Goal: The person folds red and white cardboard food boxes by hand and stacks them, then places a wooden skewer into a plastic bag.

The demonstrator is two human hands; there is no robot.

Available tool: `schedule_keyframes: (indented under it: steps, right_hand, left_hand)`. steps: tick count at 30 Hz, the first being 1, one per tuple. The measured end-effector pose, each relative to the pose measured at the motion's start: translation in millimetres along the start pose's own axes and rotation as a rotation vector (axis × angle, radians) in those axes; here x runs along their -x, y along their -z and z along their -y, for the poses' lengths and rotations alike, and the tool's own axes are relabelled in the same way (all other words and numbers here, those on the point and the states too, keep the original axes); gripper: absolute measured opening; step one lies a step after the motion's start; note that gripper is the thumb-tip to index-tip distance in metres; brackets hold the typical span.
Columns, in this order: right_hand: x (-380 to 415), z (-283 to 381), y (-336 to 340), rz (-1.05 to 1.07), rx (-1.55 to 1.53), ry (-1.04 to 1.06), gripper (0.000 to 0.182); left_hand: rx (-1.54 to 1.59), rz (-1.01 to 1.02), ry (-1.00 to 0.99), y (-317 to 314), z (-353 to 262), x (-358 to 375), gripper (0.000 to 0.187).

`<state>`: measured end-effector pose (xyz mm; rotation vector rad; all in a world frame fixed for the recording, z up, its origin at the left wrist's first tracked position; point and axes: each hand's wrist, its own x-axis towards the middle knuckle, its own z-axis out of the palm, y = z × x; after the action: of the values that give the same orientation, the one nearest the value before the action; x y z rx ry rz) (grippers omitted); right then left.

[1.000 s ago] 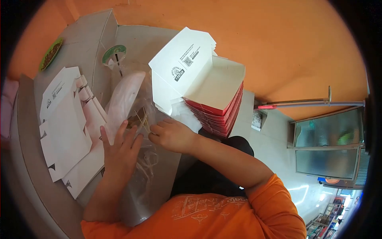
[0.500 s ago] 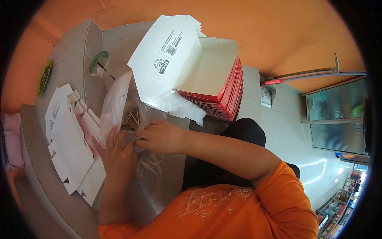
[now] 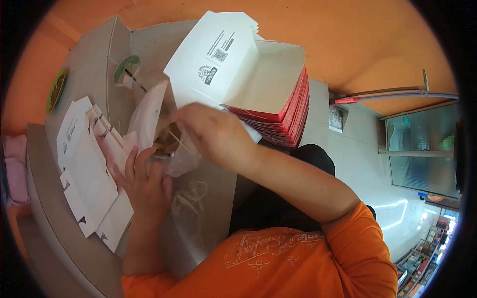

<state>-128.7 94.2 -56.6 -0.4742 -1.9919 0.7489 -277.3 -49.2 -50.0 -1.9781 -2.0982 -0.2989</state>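
A clear plastic bag (image 3: pixel 185 160) with brownish contents and thin wooden sticks (image 3: pixel 176 139) stands at the centre-left of the counter. My left hand (image 3: pixel 144 181) rests with its fingers apart against the bag's near left side. Raised over the right side of the bag, my right hand (image 3: pixel 213 134) has curled fingers near its rim; the fingertips are partly hidden. Left of the bag is a pale pinkish packet (image 3: pixel 146 111). Another crumpled clear bag (image 3: pixel 190 201) lies nearer to me.
A tall stack of red and white boxes (image 3: pixel 293 114) stands behind my right hand. Flattened white cartons (image 3: pixel 92 184) lie at the left. Farther back are a green-rimmed cup (image 3: pixel 128 69) and a green dish (image 3: pixel 57 90). A glass-fronted cabinet (image 3: pixel 422 130) is at the right.
My right hand has risen and moved back and to the right, away from my left hand. The bag's mouth is wider and more of its contents show.
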Motion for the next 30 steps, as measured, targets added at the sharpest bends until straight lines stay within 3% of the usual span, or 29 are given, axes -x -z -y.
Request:
schedule_keyframes:
  steps: [14, 26, 28, 30]
  right_hand:
    - [4, -14, -22, 0.204, 0.073, 0.05, 0.02]
    - [-2, 1, -14, 0.084, 0.056, 0.07, 0.017]
    - [-8, 8, -10, -0.032, 0.01, 0.284, 0.02]
    - [-10, 16, -7, -0.041, -0.018, 0.261, 0.021]
  left_hand:
    - [0.029, -0.047, -0.001, -4, -1, 3, 0.016]
    - [0.046, -0.042, -0.009, -3, -1, 2, 0.017]
    - [0.046, -0.044, -0.014, -3, 0, 2, 0.017]
    - [0.047, -0.048, -0.018, -3, -1, 2, 0.017]
